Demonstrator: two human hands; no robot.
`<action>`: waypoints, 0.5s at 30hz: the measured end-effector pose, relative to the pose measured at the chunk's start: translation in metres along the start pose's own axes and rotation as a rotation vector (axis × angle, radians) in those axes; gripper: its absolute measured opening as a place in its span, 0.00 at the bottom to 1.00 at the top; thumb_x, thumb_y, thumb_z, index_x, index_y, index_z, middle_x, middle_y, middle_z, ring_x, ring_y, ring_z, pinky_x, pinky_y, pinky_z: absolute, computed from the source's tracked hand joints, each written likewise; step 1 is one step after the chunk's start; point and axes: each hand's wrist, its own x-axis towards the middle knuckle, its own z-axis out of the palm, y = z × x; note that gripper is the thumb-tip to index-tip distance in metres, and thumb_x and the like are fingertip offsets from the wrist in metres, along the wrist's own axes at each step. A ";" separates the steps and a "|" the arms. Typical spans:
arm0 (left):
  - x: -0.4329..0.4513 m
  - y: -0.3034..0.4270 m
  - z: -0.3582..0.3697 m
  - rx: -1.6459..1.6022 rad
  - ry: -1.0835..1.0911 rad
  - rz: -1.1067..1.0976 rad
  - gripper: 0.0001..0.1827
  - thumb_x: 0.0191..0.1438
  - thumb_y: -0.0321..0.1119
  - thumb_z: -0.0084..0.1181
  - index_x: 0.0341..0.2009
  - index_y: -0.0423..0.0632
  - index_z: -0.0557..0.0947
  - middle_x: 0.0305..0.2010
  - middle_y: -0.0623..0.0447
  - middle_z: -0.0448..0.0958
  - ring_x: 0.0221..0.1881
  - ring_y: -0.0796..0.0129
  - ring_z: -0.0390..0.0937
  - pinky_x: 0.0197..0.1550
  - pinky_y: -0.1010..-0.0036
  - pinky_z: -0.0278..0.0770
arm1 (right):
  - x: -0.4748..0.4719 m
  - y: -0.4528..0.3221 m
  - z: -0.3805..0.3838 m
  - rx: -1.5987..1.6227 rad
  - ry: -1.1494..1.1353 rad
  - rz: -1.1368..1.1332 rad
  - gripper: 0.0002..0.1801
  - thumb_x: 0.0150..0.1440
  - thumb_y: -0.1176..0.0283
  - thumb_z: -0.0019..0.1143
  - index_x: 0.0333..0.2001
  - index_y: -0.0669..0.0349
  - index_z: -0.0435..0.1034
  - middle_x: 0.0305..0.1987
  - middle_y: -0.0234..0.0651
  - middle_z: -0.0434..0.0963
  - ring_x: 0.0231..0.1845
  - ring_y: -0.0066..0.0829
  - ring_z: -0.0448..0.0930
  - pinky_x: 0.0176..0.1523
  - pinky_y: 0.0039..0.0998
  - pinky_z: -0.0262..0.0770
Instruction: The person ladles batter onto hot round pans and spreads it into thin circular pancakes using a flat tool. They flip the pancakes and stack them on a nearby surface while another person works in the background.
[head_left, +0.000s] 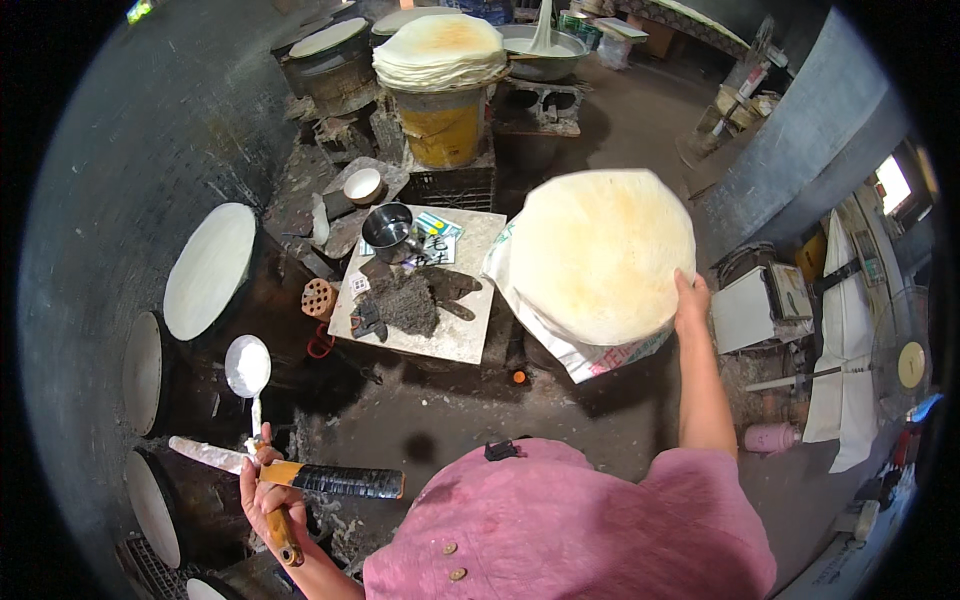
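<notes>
My left hand (271, 480) grips two tools at once: a ladle (248, 367) with white batter in its bowl and a wooden handle, and a batter-smeared flat spatula (206, 454) whose handle is wrapped in black tape. On the right, my right hand (691, 296) touches the edge of a large round pale flatbread sheet (604, 255), with its thumb on top. Under the sheet lies a white printed woven sack (555, 341); whether more sheets are beneath cannot be told. A white round sheet (211, 271) covers a griddle at the left.
Between the griddles and the sack stands a board-topped table (465, 337) with a metal cup (388, 231) and a dark glove (405, 300). Behind it, stacked flatbreads (440, 56) top a yellow bucket (442, 127), beside a metal basin (551, 64). More griddles (142, 373) line the left wall.
</notes>
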 end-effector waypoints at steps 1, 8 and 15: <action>0.008 -0.004 -0.004 0.001 -0.005 -0.016 0.31 0.63 0.32 0.42 0.65 0.34 0.48 0.41 0.45 0.69 0.16 0.81 0.59 0.16 0.84 0.64 | 0.010 0.020 -0.007 -0.128 0.039 0.003 0.23 0.53 0.74 0.59 0.51 0.70 0.66 0.49 0.43 0.74 0.46 0.32 0.76 0.50 0.31 0.71; 0.013 -0.023 -0.011 0.026 0.038 -0.002 0.31 0.63 0.30 0.42 0.65 0.34 0.48 0.42 0.46 0.69 0.15 0.81 0.58 0.16 0.85 0.64 | 0.026 0.063 -0.024 -0.342 0.004 0.030 0.37 0.48 0.78 0.61 0.62 0.67 0.55 0.57 0.49 0.68 0.54 0.36 0.73 0.55 0.32 0.68; 0.010 -0.027 -0.006 0.057 0.045 0.030 0.31 0.63 0.30 0.42 0.65 0.35 0.47 0.43 0.44 0.70 0.15 0.81 0.58 0.15 0.86 0.63 | 0.002 -0.022 0.002 0.056 0.003 0.101 0.43 0.51 0.81 0.56 0.67 0.64 0.42 0.60 0.52 0.64 0.54 0.41 0.72 0.54 0.36 0.70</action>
